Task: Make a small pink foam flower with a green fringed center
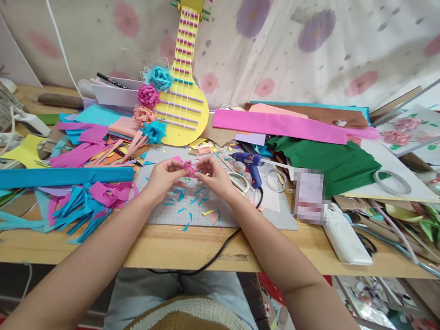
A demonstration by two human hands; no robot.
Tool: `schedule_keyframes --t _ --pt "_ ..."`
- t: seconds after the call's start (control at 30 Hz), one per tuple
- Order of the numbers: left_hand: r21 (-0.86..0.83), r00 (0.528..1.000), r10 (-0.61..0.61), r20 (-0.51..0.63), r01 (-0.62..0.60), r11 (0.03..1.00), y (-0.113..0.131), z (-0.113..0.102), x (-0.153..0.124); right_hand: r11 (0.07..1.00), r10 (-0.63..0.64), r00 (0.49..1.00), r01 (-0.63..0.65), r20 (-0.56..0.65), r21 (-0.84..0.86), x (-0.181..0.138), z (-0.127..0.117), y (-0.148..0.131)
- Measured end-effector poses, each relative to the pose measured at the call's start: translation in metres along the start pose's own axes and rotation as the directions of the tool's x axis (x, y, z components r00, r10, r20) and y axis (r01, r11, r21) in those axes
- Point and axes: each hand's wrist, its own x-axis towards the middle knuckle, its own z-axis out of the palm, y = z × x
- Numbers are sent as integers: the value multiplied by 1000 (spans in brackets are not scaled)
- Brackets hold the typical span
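Observation:
Both my hands meet over a grey cutting mat (200,209) at the middle of the wooden table. My left hand (164,176) and my right hand (216,176) pinch the same small pink paper piece (189,168) between their fingertips, fingers curled closed. Blue and yellow paper snippets lie scattered on the mat below. A blue glue gun (249,163) rests just right of my right hand, its black cord running off the table's front edge.
A yellow paper guitar (183,95) with paper flowers leans against the back curtain. Blue and pink fringed paper strips (86,199) pile up at left. Pink and green sheets (320,158), tape rolls (391,182) and a white power strip (346,237) lie at right.

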Motion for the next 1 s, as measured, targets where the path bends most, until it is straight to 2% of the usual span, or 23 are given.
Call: schedule_keyframes --t 0.2,0.37,0.47,0.53,0.63,0.7,0.77,0.83,0.87,0.93,1.0 --pt "-42 1000 -20 -14 20 999 1 1 -1 999 -31 996 29 -83 -22 3 -2 5" --pt "-45 1000 -5 28 6 999 -2 2 0 1000 22 999 -22 -33 10 2 0 2" --pt "-58 1000 -8 -22 7 998 -3 3 1 996 75 997 -75 -5 42 3 -3 0" --pt "-81 997 -3 -79 -3 997 -4 2 3 995 100 995 -100 -26 1 1 -13 -4" --pt "-122 989 -4 -146 -14 992 -3 0 6 973 136 988 -147 -75 -176 -11 -41 -15" --pt "-159 984 -10 -178 -19 987 -2 -2 8 889 190 977 -215 -100 -404 -26 -65 -23" --pt "-195 980 -13 -197 -26 980 -1 -3 9 695 274 947 -317 -170 -645 -42 -88 -29" --pt "-217 978 -12 -206 -34 976 -2 -4 10 500 240 908 -418 -342 -759 -56 -107 -28" --pt "-221 978 -13 -209 -34 975 -2 -4 11 433 209 886 -463 -414 -773 -61 -114 -25" --pt "-218 977 -18 -213 -29 976 -3 -4 11 376 116 853 -513 -510 -772 -63 -123 -16" --pt "-212 978 -22 -209 -23 977 -4 -4 11 381 39 862 -480 -505 -790 -56 -125 -4"
